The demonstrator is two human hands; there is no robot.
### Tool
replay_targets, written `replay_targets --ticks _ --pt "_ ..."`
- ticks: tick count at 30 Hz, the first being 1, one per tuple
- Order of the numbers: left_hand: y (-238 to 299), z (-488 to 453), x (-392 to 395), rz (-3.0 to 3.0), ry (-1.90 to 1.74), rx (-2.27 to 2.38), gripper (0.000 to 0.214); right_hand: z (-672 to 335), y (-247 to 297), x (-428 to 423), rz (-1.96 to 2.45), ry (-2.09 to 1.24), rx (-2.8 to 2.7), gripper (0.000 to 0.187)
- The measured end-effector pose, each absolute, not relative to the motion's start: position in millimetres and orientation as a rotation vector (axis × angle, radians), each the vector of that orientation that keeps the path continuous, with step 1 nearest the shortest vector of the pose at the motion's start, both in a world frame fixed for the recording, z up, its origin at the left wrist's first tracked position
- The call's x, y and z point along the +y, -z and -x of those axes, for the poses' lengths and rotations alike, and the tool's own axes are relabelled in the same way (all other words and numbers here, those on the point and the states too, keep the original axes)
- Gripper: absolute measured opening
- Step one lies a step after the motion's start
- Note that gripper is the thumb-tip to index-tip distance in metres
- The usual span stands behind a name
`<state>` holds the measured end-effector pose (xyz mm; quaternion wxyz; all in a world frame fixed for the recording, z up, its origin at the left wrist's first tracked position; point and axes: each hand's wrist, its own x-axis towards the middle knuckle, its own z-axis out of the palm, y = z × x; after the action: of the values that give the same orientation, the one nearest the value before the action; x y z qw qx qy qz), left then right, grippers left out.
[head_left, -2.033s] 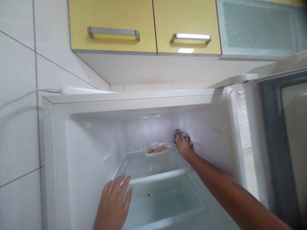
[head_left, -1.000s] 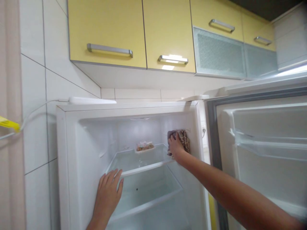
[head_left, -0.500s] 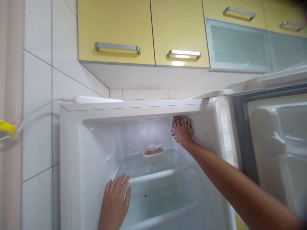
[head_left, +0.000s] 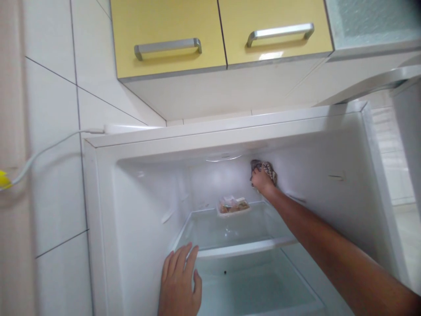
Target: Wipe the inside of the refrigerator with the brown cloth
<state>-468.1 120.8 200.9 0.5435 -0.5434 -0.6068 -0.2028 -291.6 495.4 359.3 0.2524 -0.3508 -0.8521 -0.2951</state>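
My right hand [head_left: 262, 180] reaches deep into the open fridge [head_left: 138, 237], its fingers closed on a bunched, brown-patterned cloth [head_left: 270, 170]. The cloth is pressed into the upper back right corner of the compartment. Nearer to me, my left hand [head_left: 180, 278] has its fingers stretched out by the left front end of the upper glass shelf [head_left: 204, 228]; whether it touches the shelf edge I cannot tell. It holds nothing. A small clear food container [head_left: 233, 205] with something brownish in it sits at the back of that shelf, left of and below the cloth.
A lower glass shelf [head_left: 256, 289] bears a small dark speck. Overhead hang yellow cabinets [head_left: 171, 26] with metal handles. The fridge door [head_left: 408, 114] stands open on the right. A white cable [head_left: 52, 142] runs along the tiled wall at left.
My right hand and the cloth have moved from the right side wall further back into the corner. My view has shifted closer and turned. The left hand stays at the shelf's front left.
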Motion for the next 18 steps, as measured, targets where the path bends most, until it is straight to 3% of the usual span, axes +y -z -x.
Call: replay_targets --ticks 5,9,18 --pt "-201 469 121 1.29 0.496 -1.433 0.049 286 -339 482 0.929 0.604 -2.319 0.021" --pt "-202 472 122 1.282 0.489 -1.394 0.05 277 -311 457 0.893 0.339 -2.209 0.026" --pt "-200 476 125 1.246 0.481 -1.349 0.051 281 -323 432 0.691 -0.581 -1.497 0.022"
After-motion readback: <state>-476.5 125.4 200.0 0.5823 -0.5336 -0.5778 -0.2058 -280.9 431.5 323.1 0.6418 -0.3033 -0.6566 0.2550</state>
